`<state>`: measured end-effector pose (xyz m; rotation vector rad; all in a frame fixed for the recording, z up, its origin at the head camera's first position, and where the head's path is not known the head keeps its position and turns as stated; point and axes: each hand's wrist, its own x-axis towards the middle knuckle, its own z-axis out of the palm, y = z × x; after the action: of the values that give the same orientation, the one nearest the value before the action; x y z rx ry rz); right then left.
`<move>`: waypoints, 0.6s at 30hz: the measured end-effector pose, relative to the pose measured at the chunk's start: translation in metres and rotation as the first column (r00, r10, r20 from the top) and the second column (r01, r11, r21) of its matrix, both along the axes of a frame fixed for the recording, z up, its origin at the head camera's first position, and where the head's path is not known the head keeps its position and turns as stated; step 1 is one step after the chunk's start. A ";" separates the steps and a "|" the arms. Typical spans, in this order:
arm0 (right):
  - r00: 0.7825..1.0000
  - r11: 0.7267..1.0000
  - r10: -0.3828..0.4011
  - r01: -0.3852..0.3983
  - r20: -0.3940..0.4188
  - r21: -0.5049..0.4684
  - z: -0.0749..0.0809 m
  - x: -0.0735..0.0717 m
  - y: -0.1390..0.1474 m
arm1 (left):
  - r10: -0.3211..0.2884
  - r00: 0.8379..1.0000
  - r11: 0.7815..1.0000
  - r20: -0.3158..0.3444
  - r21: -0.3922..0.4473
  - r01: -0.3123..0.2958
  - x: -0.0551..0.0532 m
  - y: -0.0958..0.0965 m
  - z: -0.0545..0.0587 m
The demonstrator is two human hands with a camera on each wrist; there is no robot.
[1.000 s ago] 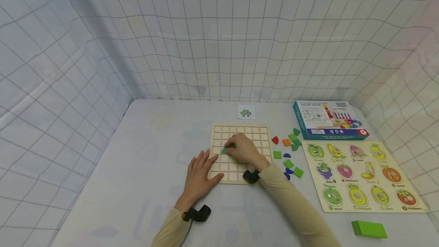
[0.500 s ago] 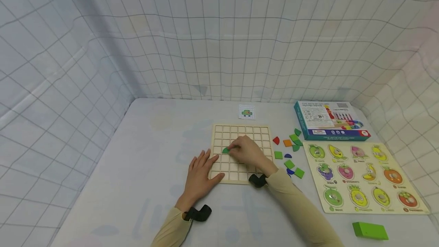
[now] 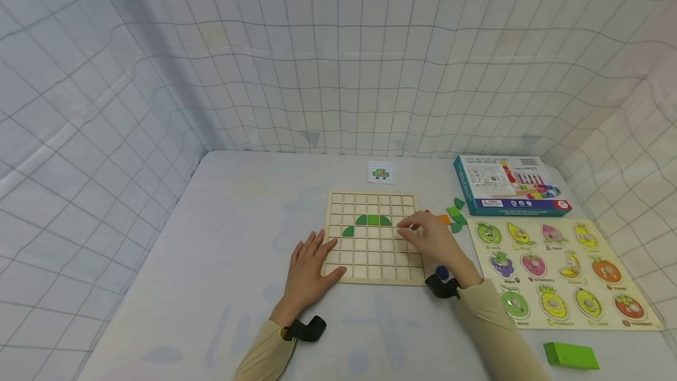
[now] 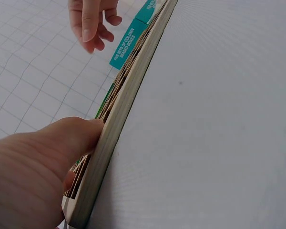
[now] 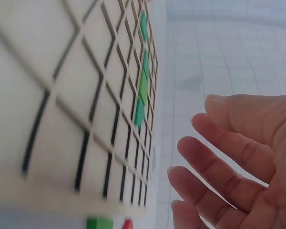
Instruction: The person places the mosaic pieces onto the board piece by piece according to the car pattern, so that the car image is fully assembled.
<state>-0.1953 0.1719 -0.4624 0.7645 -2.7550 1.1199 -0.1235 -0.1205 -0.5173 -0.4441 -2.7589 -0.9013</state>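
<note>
My left hand (image 3: 309, 269) lies on the left edge of the wooden grid board (image 3: 372, 274), fingers spread; its thumb (image 4: 74, 136) touches the board's side in the left wrist view. On the board, a green square (image 3: 373, 220) sits between two green quarter-circle pieces, the left one (image 3: 361, 220) and the right one (image 3: 385, 221). Another green quarter-circle piece (image 3: 348, 231) lies one row lower, at the left. Over the board's right side is my right hand (image 3: 436, 241), holding nothing, fingers loosely bent and apart from the thumb. The right wrist view shows this hand (image 5: 229, 162) raised off the board.
Right of the board lie an orange square (image 3: 443, 220) and several green pieces (image 3: 453, 211); my right hand covers others. A pattern card (image 3: 381, 173) is behind the board. Farther right are a boxed toy (image 3: 510, 186), a fruit puzzle board (image 3: 550, 272) and a green block (image 3: 571, 356).
My right hand has let go of the lower-left green quarter-circle piece and moved right, uncovering the upper green row. My left hand has stayed in place.
</note>
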 end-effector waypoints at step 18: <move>0.978 0.984 -0.119 0.094 0.170 0.149 -0.007 -0.004 0.056 | 0.006 1.000 1.000 0.000 -0.008 -0.006 -0.001 0.001 -0.003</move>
<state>-0.1996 0.2281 -0.4690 0.5442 -3.0103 1.0299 -0.1248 -0.1198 -0.5201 -0.4374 -2.7635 -0.8897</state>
